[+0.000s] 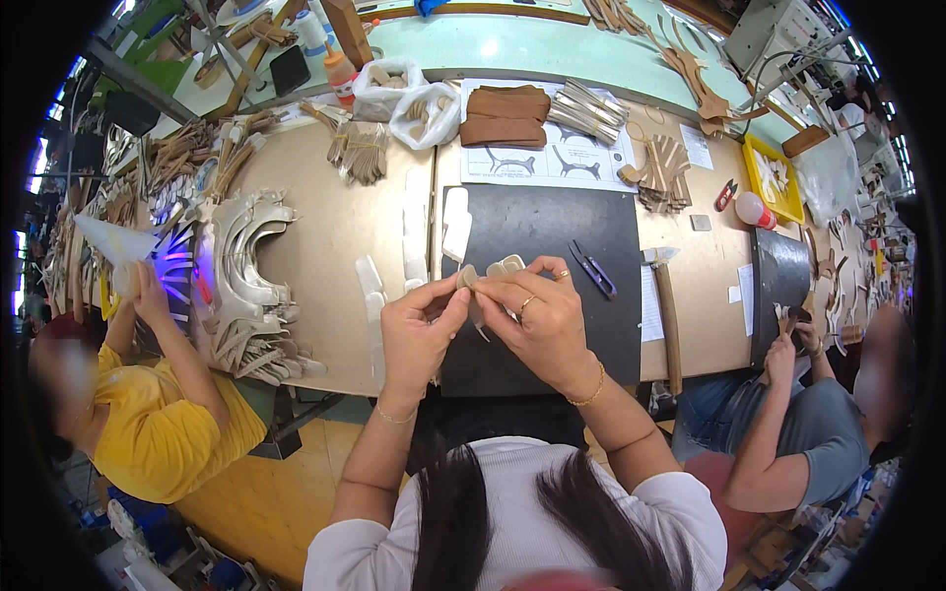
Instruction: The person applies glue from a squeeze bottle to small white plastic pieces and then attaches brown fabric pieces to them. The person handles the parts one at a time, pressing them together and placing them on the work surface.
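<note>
Both hands raised together over the black mat (552, 236) on the tan worktable (325, 246). Left hand (419, 330) closed, thumb and forefinger pinched on the near end of a small beige leather piece (493, 268). Right hand (542, 315) also closed on the same piece from the other side, fingers curled over it, rings on two fingers and a thin bracelet at the wrist. Leather piece held just above the front part of the mat, between the two sets of fingertips, not resting on the surface. On the mat to the right, small dark thread snips (593, 269), apart from the hands. Just beside the mat's right edge, a hammer (666, 315) with a wooden handle lying along the table. White strips (372, 295) lying left of the mat. Further back, a folded stack of brown leather (506, 115) on a paper sheet with drawn patterns. At the left, a person in a yellow shirt (158, 424); at the right, another person in a grey shirt (818, 443), both busy with own pieces.
</note>
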Action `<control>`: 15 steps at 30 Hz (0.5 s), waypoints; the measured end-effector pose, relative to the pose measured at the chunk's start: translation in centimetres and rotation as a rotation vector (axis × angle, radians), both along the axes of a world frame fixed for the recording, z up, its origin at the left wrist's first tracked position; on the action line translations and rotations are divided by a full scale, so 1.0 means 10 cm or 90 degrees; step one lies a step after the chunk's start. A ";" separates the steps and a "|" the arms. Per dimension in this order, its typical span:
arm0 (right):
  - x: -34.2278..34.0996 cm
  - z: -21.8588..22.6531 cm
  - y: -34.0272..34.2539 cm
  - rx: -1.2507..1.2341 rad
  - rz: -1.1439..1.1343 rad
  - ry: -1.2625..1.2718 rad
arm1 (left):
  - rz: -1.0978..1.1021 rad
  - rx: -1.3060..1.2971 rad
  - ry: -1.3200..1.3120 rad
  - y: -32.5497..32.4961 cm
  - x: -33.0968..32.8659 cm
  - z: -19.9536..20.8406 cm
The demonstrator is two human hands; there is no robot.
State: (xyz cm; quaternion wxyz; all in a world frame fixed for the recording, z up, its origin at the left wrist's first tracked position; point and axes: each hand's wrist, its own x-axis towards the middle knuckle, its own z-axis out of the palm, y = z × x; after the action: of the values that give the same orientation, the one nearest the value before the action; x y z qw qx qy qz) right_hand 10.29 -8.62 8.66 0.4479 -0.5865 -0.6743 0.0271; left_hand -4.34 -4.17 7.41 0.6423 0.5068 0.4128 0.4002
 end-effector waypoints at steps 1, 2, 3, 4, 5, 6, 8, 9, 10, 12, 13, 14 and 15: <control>0.01 0.01 0.00 -0.016 0.005 0.031 | 0.004 -0.016 0.008 0.00 0.00 0.00; 0.02 0.01 0.01 -0.032 0.009 0.062 | 0.008 -0.032 0.016 0.01 -0.01 -0.01; 0.04 0.01 0.00 -0.046 0.014 0.094 | 0.015 -0.049 0.014 0.01 -0.01 -0.02; 0.07 0.01 0.00 -0.047 0.010 0.127 | 0.013 -0.070 -0.017 0.02 0.00 -0.03; 0.10 0.01 -0.02 -0.046 0.006 0.161 | 0.014 -0.093 -0.058 0.04 0.01 -0.05; 0.13 0.00 -0.04 -0.058 0.002 0.193 | 0.017 -0.123 -0.101 0.06 0.02 -0.07; 0.21 -0.02 -0.09 -0.077 -0.037 0.277 | -0.013 -0.182 -0.158 0.08 0.02 -0.11; 0.24 -0.04 -0.11 -0.091 -0.062 0.343 | -0.028 -0.214 -0.188 0.10 0.03 -0.12; 0.27 -0.07 -0.13 -0.104 -0.087 0.410 | -0.039 -0.221 -0.195 0.10 0.03 -0.13; 0.34 -0.11 -0.16 -0.127 -0.073 0.507 | -0.063 -0.237 -0.206 0.10 0.04 -0.14; 0.37 -0.13 -0.18 -0.145 -0.080 0.552 | -0.067 -0.233 -0.207 0.11 0.04 -0.15; 0.39 -0.15 -0.21 -0.165 -0.087 0.598 | -0.071 -0.231 -0.207 0.11 0.04 -0.15; 0.43 -0.16 -0.22 -0.166 -0.069 0.606 | -0.074 -0.230 -0.207 0.10 0.03 -0.14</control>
State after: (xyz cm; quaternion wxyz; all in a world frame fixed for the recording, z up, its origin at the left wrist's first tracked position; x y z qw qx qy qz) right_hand 14.59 -10.82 7.05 0.6300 -0.5942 -0.3547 0.3525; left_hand -4.00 -3.13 5.96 0.8025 0.3355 0.3392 0.3581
